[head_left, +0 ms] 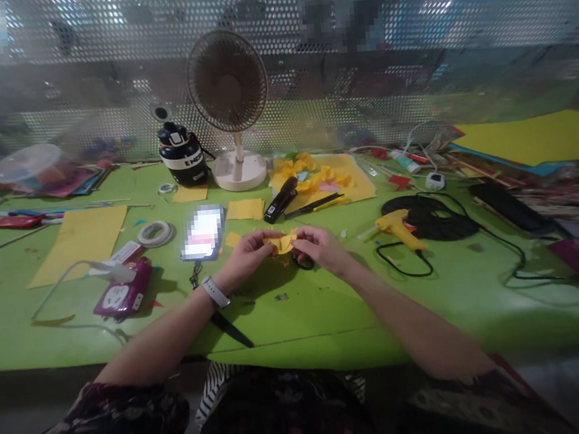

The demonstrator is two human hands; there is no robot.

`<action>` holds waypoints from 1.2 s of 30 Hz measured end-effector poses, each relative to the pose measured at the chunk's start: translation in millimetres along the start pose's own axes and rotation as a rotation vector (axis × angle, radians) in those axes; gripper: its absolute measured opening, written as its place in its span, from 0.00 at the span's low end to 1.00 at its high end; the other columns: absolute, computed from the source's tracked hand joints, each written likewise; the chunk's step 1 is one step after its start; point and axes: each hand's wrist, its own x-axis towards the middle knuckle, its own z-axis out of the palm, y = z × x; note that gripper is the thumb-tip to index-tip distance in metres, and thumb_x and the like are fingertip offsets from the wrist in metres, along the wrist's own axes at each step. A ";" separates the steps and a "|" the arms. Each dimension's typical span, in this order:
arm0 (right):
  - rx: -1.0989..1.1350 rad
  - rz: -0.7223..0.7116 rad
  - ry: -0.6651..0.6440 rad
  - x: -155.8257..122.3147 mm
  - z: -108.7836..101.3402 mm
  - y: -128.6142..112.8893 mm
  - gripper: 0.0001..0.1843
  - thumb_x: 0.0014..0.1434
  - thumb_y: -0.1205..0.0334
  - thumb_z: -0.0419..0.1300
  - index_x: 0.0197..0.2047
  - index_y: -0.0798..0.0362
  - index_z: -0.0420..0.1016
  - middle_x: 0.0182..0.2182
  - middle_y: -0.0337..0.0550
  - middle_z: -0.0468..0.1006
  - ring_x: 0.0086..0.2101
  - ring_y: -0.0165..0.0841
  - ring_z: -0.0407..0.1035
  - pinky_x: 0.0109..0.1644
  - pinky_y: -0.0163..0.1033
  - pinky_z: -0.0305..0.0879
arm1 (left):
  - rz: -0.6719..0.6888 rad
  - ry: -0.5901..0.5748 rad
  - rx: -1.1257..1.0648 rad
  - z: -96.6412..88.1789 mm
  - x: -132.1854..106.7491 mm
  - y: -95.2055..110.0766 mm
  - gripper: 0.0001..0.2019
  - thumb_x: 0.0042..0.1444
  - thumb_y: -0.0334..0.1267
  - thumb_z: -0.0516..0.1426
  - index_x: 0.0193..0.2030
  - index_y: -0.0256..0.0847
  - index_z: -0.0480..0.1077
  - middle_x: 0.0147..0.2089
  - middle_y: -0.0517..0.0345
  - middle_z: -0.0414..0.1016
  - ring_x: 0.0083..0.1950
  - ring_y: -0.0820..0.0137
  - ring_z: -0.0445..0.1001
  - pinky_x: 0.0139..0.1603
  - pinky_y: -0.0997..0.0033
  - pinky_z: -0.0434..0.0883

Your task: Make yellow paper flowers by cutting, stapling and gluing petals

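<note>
Between my fingertips is a small piece of folded yellow paper (284, 244), curved at its edge. My left hand (251, 255) pinches its left side and my right hand (322, 246) pinches its right side. Just under my right fingers shows a dark loop (304, 262), possibly a scissor handle, partly covered. Beyond my hands a black stapler (281, 199) lies beside a dark, slim tool (313, 205). Yellow paper flowers (324, 175) rest on a yellow sheet behind them. A stack of small yellow paper squares (245, 209) lies in front of the fan.
A white fan (229, 88) and a black bottle (183, 155) stand at the back. To the left are a lit phone (203, 232), a tape roll (155, 233) and a purple power strip (123, 290). A yellow glue gun (398, 227) with its cord lies right.
</note>
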 end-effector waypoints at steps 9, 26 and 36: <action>-0.018 0.008 -0.002 0.8 0.1 1.0 0.05 0.54 0.61 0.64 0.32 0.53 0.75 0.27 0.38 0.78 0.26 0.29 0.71 0.31 0.35 0.73 | 0.010 -0.020 -0.005 -0.6 -0.2 -1.4 0.12 0.57 0.33 0.61 0.48 0.38 0.78 0.36 0.55 0.80 0.36 0.72 0.76 0.45 0.65 0.73; -0.272 -0.186 0.137 2.3 2.3 14.1 0.16 0.56 0.60 0.61 0.49 0.52 0.70 0.40 0.46 0.78 0.37 0.36 0.75 0.42 0.44 0.76 | -0.022 0.001 -0.099 2.2 -1.4 3.0 0.16 0.55 0.29 0.63 0.51 0.38 0.75 0.39 0.56 0.80 0.36 0.74 0.76 0.42 0.70 0.73; -0.612 -0.676 0.231 -3.1 5.7 17.5 0.12 0.64 0.63 0.57 0.50 0.48 0.77 0.57 0.50 0.73 0.58 0.43 0.68 0.63 0.57 0.65 | -0.083 -0.014 -0.203 -0.9 -0.5 -3.4 0.11 0.53 0.38 0.67 0.41 0.36 0.76 0.36 0.57 0.80 0.34 0.75 0.76 0.43 0.70 0.73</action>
